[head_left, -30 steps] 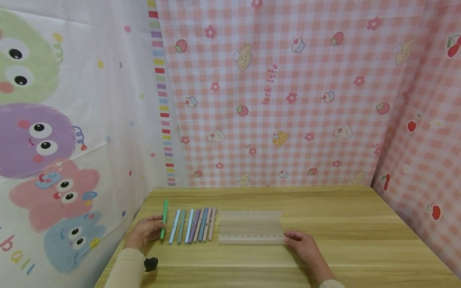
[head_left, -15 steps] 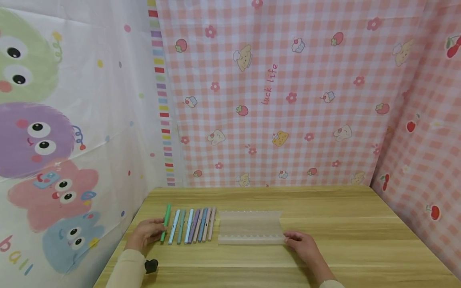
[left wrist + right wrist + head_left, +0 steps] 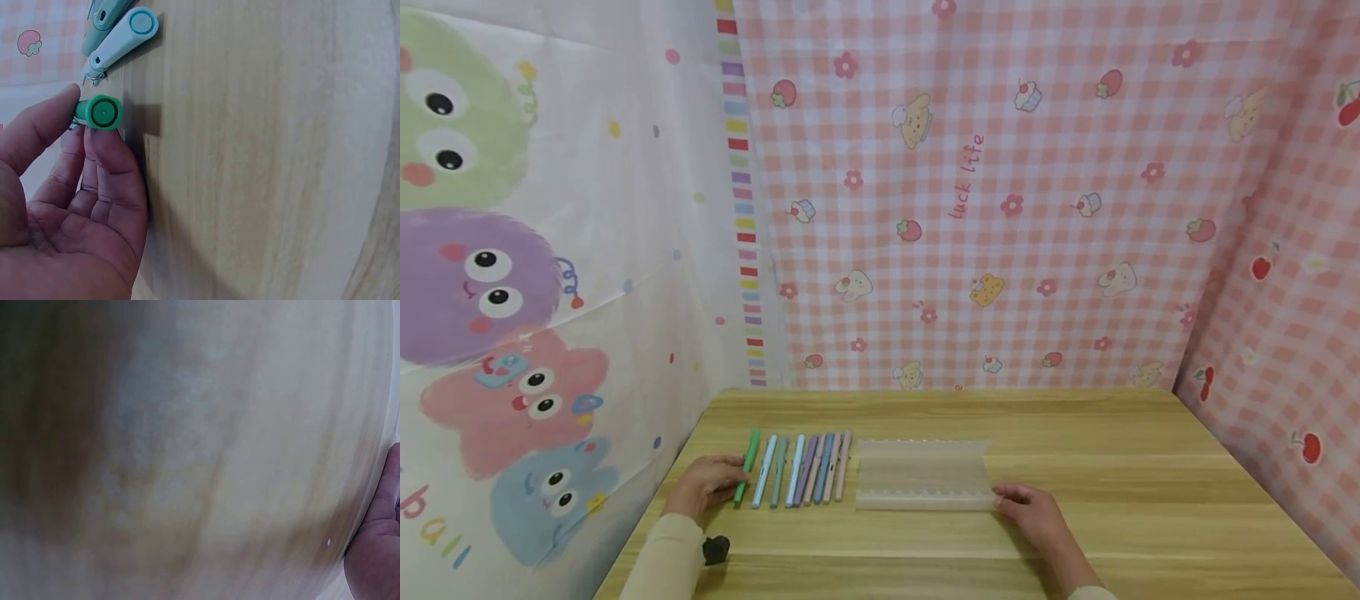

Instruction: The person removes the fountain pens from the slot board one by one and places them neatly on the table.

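My left hand [image 3: 706, 485] pinches a bright green pen [image 3: 747, 468] between thumb and fingers at the left end of a row of pens. In the left wrist view the round end of the green pen [image 3: 105, 112] faces the camera, close above the table. Several pens in light blue, grey-green, purple, blue and pale pink [image 3: 801, 471] lie side by side just right of it. A translucent plastic pen tray [image 3: 921, 471] with notched edges lies right of the row. My right hand [image 3: 1030, 508] holds its near right corner; the fingertips are partly hidden.
All of this rests on a wood-grain table [image 3: 1120, 467]. A small black object [image 3: 716, 549] sits by the left wrist. A pink checked cloth [image 3: 985, 200] hangs behind the table, and a white cartoon-printed cloth [image 3: 625, 333] hangs at the left.
The green pen has moved slightly right and down toward the row, and it now leans more. My right hand and the pen tray have stayed in place.
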`<action>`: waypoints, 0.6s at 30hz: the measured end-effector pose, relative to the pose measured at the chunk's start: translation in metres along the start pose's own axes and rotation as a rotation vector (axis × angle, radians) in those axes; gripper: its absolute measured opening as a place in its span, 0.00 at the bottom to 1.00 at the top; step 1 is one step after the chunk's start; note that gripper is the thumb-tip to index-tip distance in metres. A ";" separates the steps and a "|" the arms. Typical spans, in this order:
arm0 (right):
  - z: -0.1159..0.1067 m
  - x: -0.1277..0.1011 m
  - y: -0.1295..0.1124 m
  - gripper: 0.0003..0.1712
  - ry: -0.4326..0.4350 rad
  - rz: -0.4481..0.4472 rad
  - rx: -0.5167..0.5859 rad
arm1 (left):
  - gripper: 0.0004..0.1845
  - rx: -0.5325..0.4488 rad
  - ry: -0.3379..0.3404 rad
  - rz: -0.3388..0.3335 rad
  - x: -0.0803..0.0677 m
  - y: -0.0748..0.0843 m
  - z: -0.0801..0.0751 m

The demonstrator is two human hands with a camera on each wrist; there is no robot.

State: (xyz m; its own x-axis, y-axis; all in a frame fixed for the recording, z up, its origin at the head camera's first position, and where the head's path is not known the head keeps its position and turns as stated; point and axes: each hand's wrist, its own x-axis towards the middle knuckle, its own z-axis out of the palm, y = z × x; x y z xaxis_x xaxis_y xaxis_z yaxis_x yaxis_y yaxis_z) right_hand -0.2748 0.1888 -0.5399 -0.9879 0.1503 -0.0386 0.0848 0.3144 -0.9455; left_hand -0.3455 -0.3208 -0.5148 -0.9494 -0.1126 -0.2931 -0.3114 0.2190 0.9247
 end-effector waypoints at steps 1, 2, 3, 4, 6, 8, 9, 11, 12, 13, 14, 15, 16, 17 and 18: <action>0.000 0.000 0.001 0.12 0.000 -0.002 0.001 | 0.25 -0.007 -0.024 0.003 0.001 0.000 -0.002; 0.000 0.001 0.002 0.12 -0.001 -0.005 0.001 | 0.25 -0.003 -0.038 0.010 0.001 0.000 -0.002; 0.000 0.001 0.002 0.12 -0.001 -0.006 0.005 | 0.24 0.001 -0.039 0.011 0.000 0.002 -0.002; 0.000 0.001 0.003 0.12 -0.001 -0.007 0.009 | 0.24 0.010 -0.044 0.015 -0.001 0.003 -0.002; 0.000 0.001 0.004 0.12 0.001 -0.008 0.011 | 0.24 0.029 -0.038 0.020 -0.005 0.007 0.001; 0.000 0.001 0.004 0.12 -0.002 -0.009 0.009 | 0.26 0.051 -0.010 0.021 -0.009 0.010 0.004; 0.000 0.001 0.004 0.12 -0.004 -0.011 0.011 | 0.26 0.054 0.001 0.017 -0.010 0.011 0.006; 0.000 0.001 0.004 0.12 -0.002 -0.011 0.010 | 0.26 0.059 0.004 0.019 -0.010 0.011 0.006; 0.000 0.001 0.004 0.13 -0.004 -0.011 0.011 | 0.26 0.061 0.004 0.017 -0.010 0.011 0.007; 0.000 0.002 0.004 0.13 -0.002 -0.009 0.014 | 0.27 0.063 0.006 0.014 -0.010 0.012 0.007; 0.000 0.002 0.004 0.13 -0.002 -0.009 0.015 | 0.27 0.063 0.006 0.012 -0.010 0.012 0.007; 0.000 0.002 0.004 0.13 -0.003 -0.009 0.017 | 0.27 0.068 0.005 0.011 -0.010 0.012 0.007; 0.000 0.002 0.003 0.13 -0.003 -0.008 0.015 | 0.27 0.072 0.004 0.009 -0.010 0.012 0.007; 0.000 0.002 0.003 0.13 -0.002 -0.005 0.015 | 0.27 0.072 0.001 0.009 -0.010 0.012 0.007; 0.000 0.002 0.003 0.13 -0.005 -0.006 0.013 | 0.27 0.073 -0.001 0.008 -0.010 0.012 0.007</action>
State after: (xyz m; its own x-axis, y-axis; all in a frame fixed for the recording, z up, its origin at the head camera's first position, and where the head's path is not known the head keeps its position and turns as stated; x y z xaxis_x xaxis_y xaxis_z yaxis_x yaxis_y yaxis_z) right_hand -0.2768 0.1905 -0.5426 -0.9890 0.1437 -0.0346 0.0773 0.3033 -0.9498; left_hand -0.3398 -0.3104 -0.5022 -0.9520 -0.1092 -0.2859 -0.3056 0.2903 0.9068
